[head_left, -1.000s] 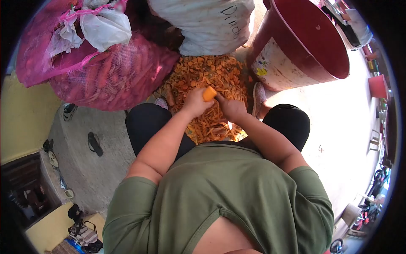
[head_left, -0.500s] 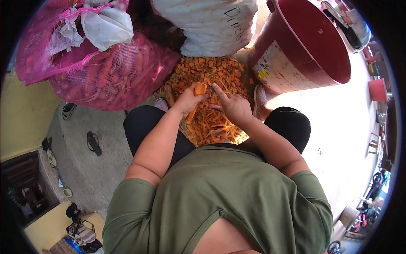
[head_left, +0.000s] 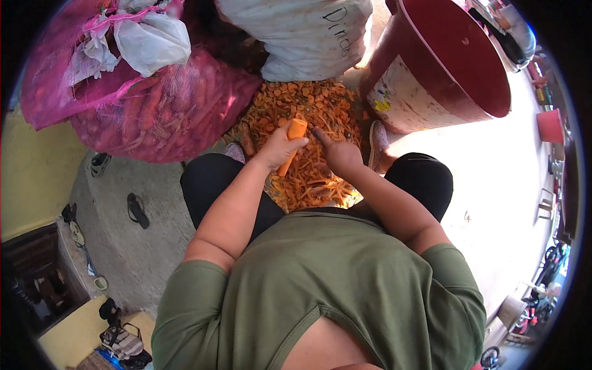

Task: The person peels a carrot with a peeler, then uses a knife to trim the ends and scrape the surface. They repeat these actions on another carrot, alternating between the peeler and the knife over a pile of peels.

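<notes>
Right hand (head_left: 340,155) has curled shut beside carrot (head_left: 296,131) gripped by left hand (head_left: 277,150).

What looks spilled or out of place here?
Carrot scraps lie heaped straight on the floor, under the carrot held in the left hand. A sandal and a shoe lie apart at left. Nothing looks damaged.

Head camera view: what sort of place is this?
Probably an informal vegetable-prep spot, a yard or market back area: a pink mesh sack of carrots, a heap of carrot peelings on the concrete floor, and a big maroon tub. The left hand holds a carrot.
</notes>
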A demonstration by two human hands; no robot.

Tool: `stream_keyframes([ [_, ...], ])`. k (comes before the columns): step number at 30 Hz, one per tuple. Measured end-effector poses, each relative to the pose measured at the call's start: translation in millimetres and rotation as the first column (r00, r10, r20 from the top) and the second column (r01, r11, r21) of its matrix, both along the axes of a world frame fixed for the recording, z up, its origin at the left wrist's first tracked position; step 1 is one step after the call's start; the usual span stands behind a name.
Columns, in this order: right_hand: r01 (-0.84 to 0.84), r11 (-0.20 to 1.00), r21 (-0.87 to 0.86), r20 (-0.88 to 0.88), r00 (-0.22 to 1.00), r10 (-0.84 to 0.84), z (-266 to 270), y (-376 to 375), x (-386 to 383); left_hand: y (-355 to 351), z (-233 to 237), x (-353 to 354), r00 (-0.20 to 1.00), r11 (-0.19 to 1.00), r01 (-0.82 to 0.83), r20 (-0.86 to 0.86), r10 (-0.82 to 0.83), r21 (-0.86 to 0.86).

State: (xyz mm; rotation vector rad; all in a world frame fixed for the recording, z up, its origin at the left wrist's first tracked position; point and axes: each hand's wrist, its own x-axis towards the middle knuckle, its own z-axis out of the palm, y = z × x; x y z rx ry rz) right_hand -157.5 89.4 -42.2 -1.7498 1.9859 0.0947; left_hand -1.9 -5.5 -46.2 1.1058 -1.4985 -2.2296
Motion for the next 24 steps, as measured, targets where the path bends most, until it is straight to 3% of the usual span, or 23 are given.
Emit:
stream_keyframes([
  [2, 0.125, 0.992, -0.012, 0.012, 0.992, -0.124, 7.7, -2.3, 3.2, -4.6, -0.7, 3.3, 0.999, 0.999, -0.032, 0.009, 0.032, 0.031],
  [5, 0.016, 0.916, -0.401, 0.003, 1.0, -0.016, 3.3, 2.8, 0.1, -7.9, -1.8, 7.5, 0.998, 0.998, -0.062, 0.03, 0.061, 0.026],
  [8, -0.121, 0.846, -0.52, -0.055, 0.993, 0.108, 13.1, 7.2, 4.7, -8.0, -5.9, 7.0, 0.996, 0.996, -0.086, 0.027, 0.085, 0.015],
  [11, -0.137, 0.853, -0.504, -0.057, 0.991, 0.125, 13.7, 8.9, 6.0, -8.1, -7.5, 8.0, 0.995, 0.997, -0.06, 0.08, 0.056, 0.054],
  [17, -0.188, 0.884, -0.428, -0.221, 0.97, 0.099, 11.6, 7.6, 11.2, -6.9, -7.6, 5.5, 0.987, 0.992, -0.009, 0.163, -0.011, 0.122],
  [22, -0.155, 0.915, -0.373, -0.159, 0.982, 0.101, 10.5, 4.7, 10.0, -10.6, -9.5, 6.5, 0.959, 0.984, 0.029, 0.272, -0.077, 0.176],
  [24, -0.1, 0.935, -0.339, -0.131, 0.99, 0.058, 4.3, 1.6, 3.6, -11.8, -5.5, 12.6, 0.998, 0.943, 0.038, 0.04, -0.054, 0.33],
])
